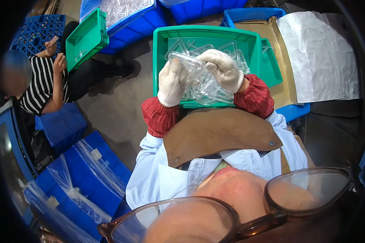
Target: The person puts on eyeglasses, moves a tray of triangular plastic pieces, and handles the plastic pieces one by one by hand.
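Note:
My left hand, in a white glove, is closed on a clear plastic part above the green bin. My right hand, gloved too, has its fingers bent round the other end of that same part. Many similar clear plastic pieces lie in a loose heap in the bin below both hands. The fingertips of my left hand look bare or darker than the glove.
On the left a co-worker in a striped shirt sits by a tilted green tray. Blue bins stand at the back. Blue crates wrapped in film are at lower left. Brown board and white paper lie at right.

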`<state>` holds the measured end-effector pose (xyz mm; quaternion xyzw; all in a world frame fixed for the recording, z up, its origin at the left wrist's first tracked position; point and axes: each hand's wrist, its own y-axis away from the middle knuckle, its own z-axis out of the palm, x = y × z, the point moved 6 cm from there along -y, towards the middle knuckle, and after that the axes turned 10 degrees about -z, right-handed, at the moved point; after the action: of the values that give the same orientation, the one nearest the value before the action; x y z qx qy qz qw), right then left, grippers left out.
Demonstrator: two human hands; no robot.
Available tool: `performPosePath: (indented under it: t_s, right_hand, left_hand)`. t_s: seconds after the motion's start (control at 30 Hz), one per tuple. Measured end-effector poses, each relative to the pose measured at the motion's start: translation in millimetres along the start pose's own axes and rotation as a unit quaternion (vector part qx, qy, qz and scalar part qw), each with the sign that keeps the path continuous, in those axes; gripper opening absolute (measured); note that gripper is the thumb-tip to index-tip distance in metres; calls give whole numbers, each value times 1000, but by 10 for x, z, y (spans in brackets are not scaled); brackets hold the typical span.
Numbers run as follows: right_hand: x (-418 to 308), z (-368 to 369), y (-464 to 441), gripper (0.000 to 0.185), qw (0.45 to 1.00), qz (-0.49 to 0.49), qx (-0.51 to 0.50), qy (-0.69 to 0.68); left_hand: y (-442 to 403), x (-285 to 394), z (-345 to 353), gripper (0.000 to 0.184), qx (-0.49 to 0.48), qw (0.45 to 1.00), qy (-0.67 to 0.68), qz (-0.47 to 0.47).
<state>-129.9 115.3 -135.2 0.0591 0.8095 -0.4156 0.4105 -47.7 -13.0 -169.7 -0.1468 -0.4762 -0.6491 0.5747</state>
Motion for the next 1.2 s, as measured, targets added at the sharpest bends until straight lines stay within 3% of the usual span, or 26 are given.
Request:
performPosePath:
  t_s: [0.2, 0.3, 0.33, 0.37, 0.4, 0.43, 0.5, 0.63, 0.7, 0.77, 0.8, 0.83, 0.9, 1.13, 1.2]
  right_hand:
    - [-67, 28, -32, 17, 1000, -7, 1, 16]
    - [620, -7, 275, 17, 971, 165, 148, -88]
    - [582, -288, 180, 17, 960, 227, 162, -21]
    - [570, -428, 158, 16, 950, 143, 246, -129]
    - [436, -483, 23, 17, 970, 134, 189, -73]
    - [207, -498, -25, 18, 981, 134, 139, -14]
    - [100, -372, -79, 20, 985, 164, 52, -2]
    - [100, -117, -169, 27, 984, 156, 58, -64]
    - [85, -22, -185, 35, 969, 214, 36, -120]
    - [19, 70, -241, 34, 986, 143, 38, -82]
    - [25, 99, -240, 32, 978, 190, 32, -78]
    - [43, 99, -232, 30, 984, 173, 28, -41]
    - [111, 109, -163, 28, 980, 186, 46, -51]
    - [274, 217, 9, 29, 965, 230, 97, -81]
    - [235, 245, 0, 30, 953, 254, 126, -104]
  left_hand:
    - [27, -30, -15, 34, -52, 997, 40, -27]
    - [240, -34, 332, 26, -143, 964, -217, 49]
    - [349, -64, 424, 23, -166, 936, -304, 70]
    - [389, -71, 487, 21, -179, 902, -379, 101]
    - [246, -120, 292, 16, -125, 972, -196, 22]
    - [119, -169, 89, 16, -57, 998, 15, -19]
    - [50, 67, 57, 29, 40, 997, 67, 11]
    - [-23, 226, 38, 33, 43, 992, 55, 103]
    - [7, 221, 28, 33, 67, 990, -7, 125]
    - [-17, 153, 11, 34, 72, 989, -23, 126]
    - [-38, 110, -3, 33, 69, 989, -1, 129]
    - [-64, 73, -60, 30, 36, 989, -9, 141]
    - [-57, 66, -58, 26, 60, 988, 0, 145]
    - [-173, 27, -137, 22, -42, 979, 149, 131]
    - [-175, 53, -152, 23, 17, 981, 143, 131]
